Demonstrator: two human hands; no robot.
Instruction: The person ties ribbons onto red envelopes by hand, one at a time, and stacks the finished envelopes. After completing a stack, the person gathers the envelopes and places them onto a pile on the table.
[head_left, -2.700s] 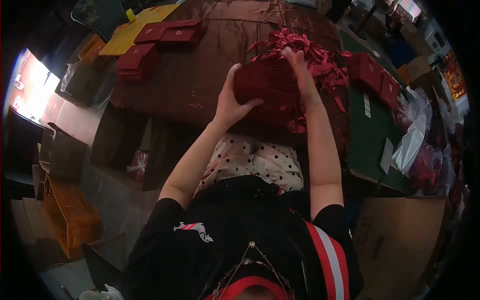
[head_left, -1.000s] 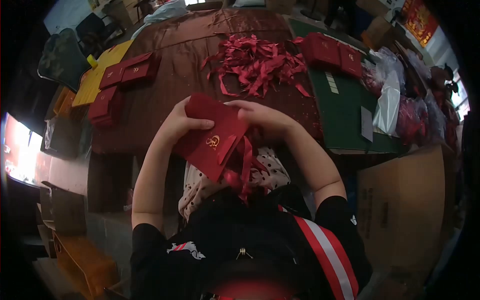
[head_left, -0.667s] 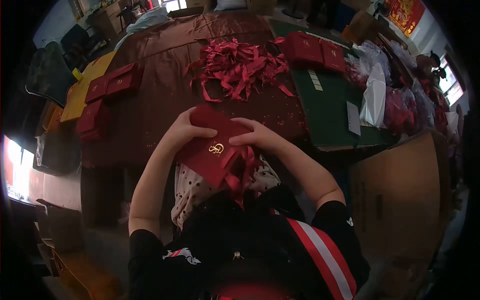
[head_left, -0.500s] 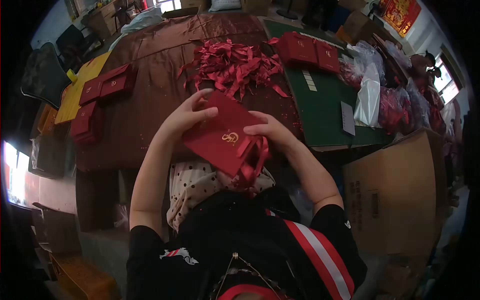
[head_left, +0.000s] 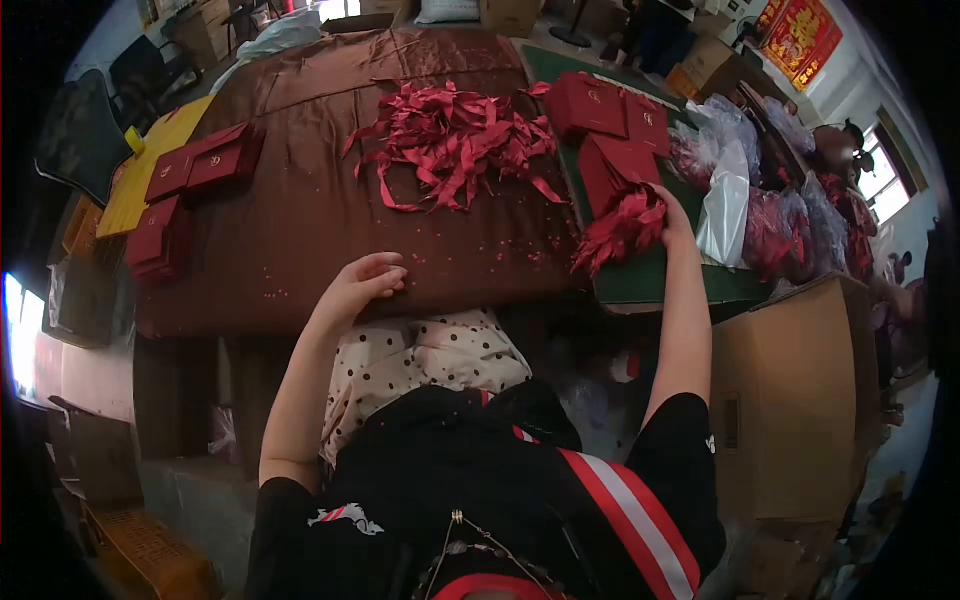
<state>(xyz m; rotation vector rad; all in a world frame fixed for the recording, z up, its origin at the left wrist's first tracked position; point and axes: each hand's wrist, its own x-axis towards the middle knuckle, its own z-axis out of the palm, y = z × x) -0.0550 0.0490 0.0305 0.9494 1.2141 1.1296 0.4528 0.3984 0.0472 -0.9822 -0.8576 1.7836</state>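
My right hand (head_left: pixel 674 214) is over the green mat at the right, gripping the ribbon end of a stack of red gift bags (head_left: pixel 606 172). The bags lie flat, with their bunched red ribbon handles (head_left: pixel 622 232) spilling toward me. Behind them sit more red bags (head_left: pixel 590 104) bearing a gold logo. My left hand (head_left: pixel 364 284) hovers by the table's near edge, fingers loosely bent and apart, with nothing in it. Beyond it, a heap of loose red ribbons (head_left: pixel 455 140) is spread on the brown cloth.
Red bags (head_left: pixel 218 160) are stacked at the left of the brown-covered table (head_left: pixel 300 200). Plastic-wrapped red bundles (head_left: pixel 780 230) stand to the right of the green mat (head_left: pixel 690 285). A large cardboard box (head_left: pixel 790 390) is beside my right arm.
The red bags went from between both hands at my lap to the green mat, carried by my right hand. My left hand let go and dropped slightly toward the table edge.
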